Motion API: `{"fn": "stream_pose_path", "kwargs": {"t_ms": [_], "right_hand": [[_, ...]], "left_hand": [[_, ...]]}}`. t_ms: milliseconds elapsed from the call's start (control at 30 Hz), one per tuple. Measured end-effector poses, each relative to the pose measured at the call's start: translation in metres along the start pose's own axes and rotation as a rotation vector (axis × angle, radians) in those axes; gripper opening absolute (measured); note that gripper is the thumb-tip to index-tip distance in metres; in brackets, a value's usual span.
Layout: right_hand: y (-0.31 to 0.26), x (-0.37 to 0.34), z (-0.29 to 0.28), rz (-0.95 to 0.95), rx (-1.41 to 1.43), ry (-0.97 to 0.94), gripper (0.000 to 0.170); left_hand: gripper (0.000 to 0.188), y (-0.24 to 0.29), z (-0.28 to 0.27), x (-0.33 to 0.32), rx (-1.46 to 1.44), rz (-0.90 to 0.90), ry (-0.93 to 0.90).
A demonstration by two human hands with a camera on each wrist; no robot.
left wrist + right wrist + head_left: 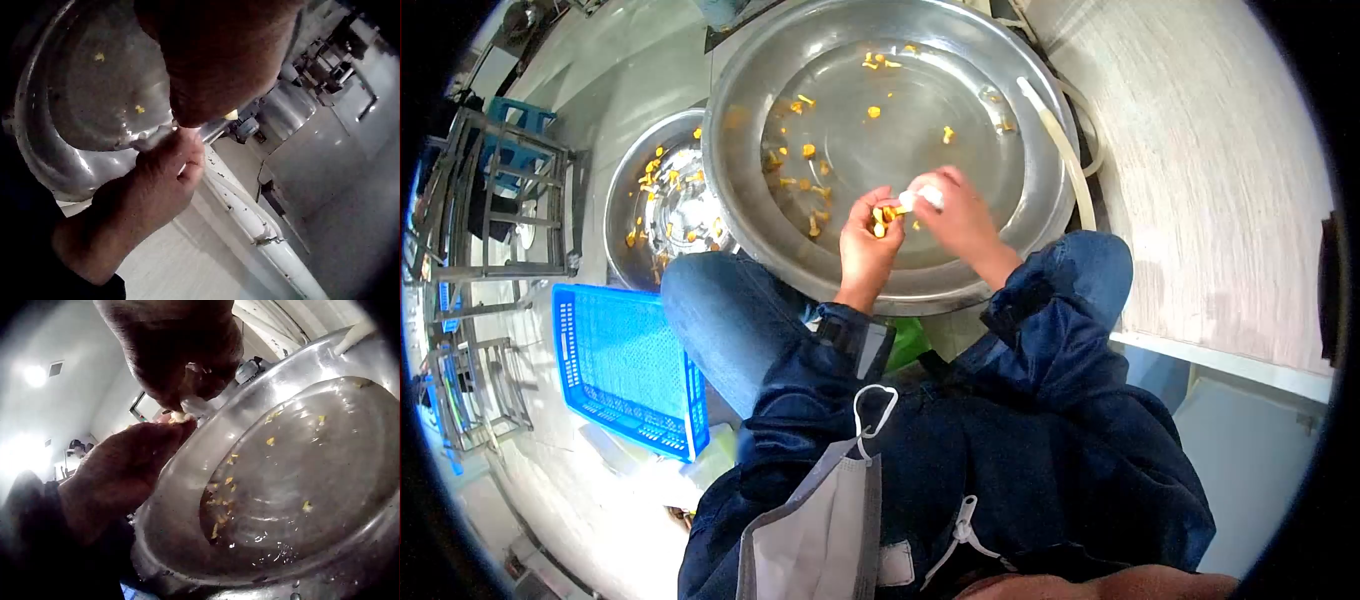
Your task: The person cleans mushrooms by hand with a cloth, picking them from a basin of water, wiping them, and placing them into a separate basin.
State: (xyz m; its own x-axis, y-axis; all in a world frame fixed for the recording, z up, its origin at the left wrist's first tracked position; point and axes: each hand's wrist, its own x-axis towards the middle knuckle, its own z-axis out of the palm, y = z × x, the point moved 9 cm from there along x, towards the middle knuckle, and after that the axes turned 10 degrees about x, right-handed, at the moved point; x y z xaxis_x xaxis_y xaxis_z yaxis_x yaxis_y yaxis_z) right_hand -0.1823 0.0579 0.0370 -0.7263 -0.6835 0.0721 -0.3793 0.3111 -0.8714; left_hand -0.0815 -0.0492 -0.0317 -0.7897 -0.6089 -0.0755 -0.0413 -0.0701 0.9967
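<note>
Over the near side of a wide metal basin (pixel 735 190) of water, both hands meet. My left hand (pixel 866 248) grips several small yellow mushrooms (pixel 884 218) with its fingers curled round them. My right hand (pixel 965 222) pinches a soft white piece (pixel 928 196), like a wad of cloth or tissue, against one mushroom's end. In the right wrist view, the white piece (pixel 197 406) shows between the fingertips of the two hands. Loose yellow mushrooms (pixel 809 151) float in the basin, mostly toward its left side and far edge.
A smaller metal basin (pixel 622 185) with more mushrooms stands to the left on the floor. Nearer lies a blue plastic basket (pixel 625 365). A pale hose (pixel 1065 150) hangs over the basin's right rim, beside a light wood-patterned panel (pixel 1200 180). Metal racks (pixel 510 215) stand far left.
</note>
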Motion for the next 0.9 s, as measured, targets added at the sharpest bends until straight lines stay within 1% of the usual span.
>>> {"fn": "stream_pose_path", "kwargs": {"t_ms": [33,100,133,167,200,233,267,300,400,433,533,567,667,700,833,900], "right_hand": [[0.005,0.002,-0.004,0.015,-0.039,0.025,0.024],[-0.006,-0.001,0.004,-0.150,-0.023,-0.013,0.022],[-0.010,-0.004,0.006,-0.233,-0.018,-0.031,0.021],[-0.003,-0.005,0.014,-0.255,-0.090,-0.015,0.021],[0.010,-0.004,0.012,-0.190,-0.102,-0.007,0.022],[0.005,-0.002,0.005,-0.125,-0.113,0.001,0.022],[0.002,0.000,0.001,-0.064,-0.121,0.007,0.022],[0.015,-0.001,-0.008,0.105,0.000,0.048,0.021],[-0.012,-0.004,-0.001,-0.177,-0.015,-0.004,0.017],[-0.020,-0.009,0.007,-0.177,0.026,-0.073,0.018],[0.004,-0.003,-0.001,-0.150,-0.018,0.036,0.020],[0.018,-0.002,-0.008,-0.035,-0.135,0.072,0.023],[0.049,0.002,-0.001,0.167,0.146,-0.033,0.027],[0.052,0.002,0.006,0.148,0.220,-0.072,0.034],[0.060,-0.001,0.022,0.227,0.281,-0.159,0.043],[0.056,-0.001,0.021,0.196,0.279,-0.152,0.042]], "left_hand": [[0.045,-0.002,0.000,0.000,-0.032,0.022,0.007],[0.044,0.007,-0.003,0.001,0.242,0.203,0.032],[0.042,0.009,-0.003,0.001,0.294,0.216,0.037],[0.041,0.011,-0.002,0.000,0.345,0.228,0.043],[0.040,0.013,-0.002,0.000,0.396,0.240,0.050],[0.039,0.024,-0.002,-0.002,0.378,0.192,0.055],[0.039,0.011,-0.003,-0.001,0.192,0.094,0.040],[0.038,-0.003,-0.003,-0.001,0.005,-0.004,0.044],[0.041,0.000,0.000,0.001,0.058,-0.037,0.012],[0.040,0.000,0.001,0.001,0.049,-0.019,0.005],[0.040,-0.005,0.001,-0.001,-0.062,-0.057,0.013],[0.038,-0.003,-0.002,-0.002,-0.085,-0.041,0.020],[0.038,0.004,-0.002,0.000,-0.096,-0.003,0.017],[0.039,0.005,0.001,0.000,-0.094,-0.005,0.004],[0.043,0.014,0.006,-0.003,0.002,0.053,-0.039],[0.043,0.020,0.005,-0.003,0.003,0.096,-0.056]]}}
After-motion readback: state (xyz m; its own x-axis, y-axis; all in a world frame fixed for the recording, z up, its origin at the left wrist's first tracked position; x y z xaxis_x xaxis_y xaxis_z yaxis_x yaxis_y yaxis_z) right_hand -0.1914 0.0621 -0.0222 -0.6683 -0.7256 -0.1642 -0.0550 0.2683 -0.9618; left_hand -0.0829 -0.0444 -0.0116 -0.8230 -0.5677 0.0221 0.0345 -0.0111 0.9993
